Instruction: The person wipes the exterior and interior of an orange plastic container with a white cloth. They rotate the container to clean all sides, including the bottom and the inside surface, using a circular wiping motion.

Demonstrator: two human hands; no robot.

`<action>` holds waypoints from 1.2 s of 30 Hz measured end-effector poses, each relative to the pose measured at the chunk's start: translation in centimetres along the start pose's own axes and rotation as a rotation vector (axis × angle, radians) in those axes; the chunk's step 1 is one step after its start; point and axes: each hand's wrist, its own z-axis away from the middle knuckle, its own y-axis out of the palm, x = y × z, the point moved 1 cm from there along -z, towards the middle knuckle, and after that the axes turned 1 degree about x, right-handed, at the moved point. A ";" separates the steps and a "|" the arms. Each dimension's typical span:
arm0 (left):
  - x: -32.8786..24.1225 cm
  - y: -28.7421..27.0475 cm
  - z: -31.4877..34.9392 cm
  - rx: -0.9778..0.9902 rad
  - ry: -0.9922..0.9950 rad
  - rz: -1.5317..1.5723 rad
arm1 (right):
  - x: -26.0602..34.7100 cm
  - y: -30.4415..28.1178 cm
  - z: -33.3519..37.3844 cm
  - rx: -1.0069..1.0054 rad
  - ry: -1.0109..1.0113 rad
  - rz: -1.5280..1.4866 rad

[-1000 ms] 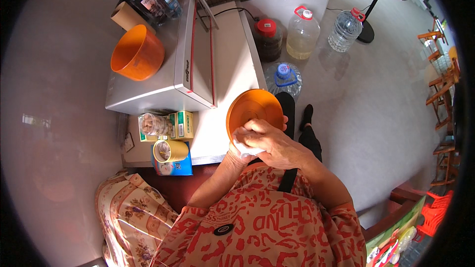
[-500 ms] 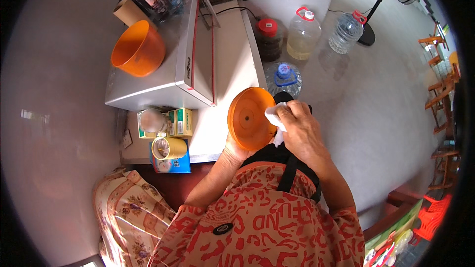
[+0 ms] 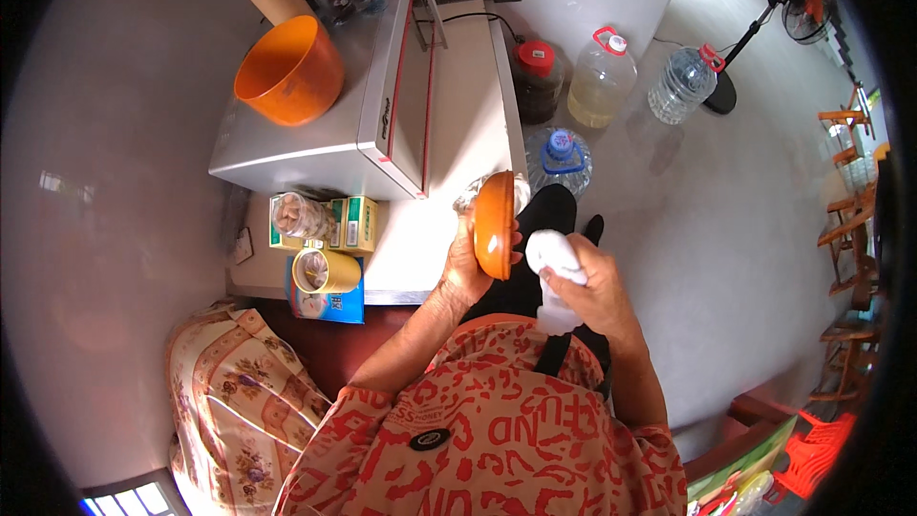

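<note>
Glare whitens the tabletop (image 3: 406,253); the bent, dark edges seem soft.

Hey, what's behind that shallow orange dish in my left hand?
Behind the shallow orange dish in your left hand, a clear, shiny object shows on both sides, with white tabletop to its left. The dish covers the object's middle, so I can't tell what it is.

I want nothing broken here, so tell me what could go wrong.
The orange dish, tipped on edge and held only by the left hand, might slip and drop. The yellow cup, near the front edge of the counter, could perhaps get knocked off.
</note>
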 end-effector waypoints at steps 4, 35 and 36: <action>1.1 0.7 -0.5 -0.145 0.342 -0.423 | -1.1 2.1 -0.5 -0.033 0.216 -0.321; -6.2 -4.7 8.4 -0.137 0.022 -0.289 | -10.0 4.7 -2.8 0.107 0.496 -0.643; -6.6 -5.1 9.2 -0.159 0.060 -0.308 | -10.0 5.4 -3.1 0.145 0.506 -0.634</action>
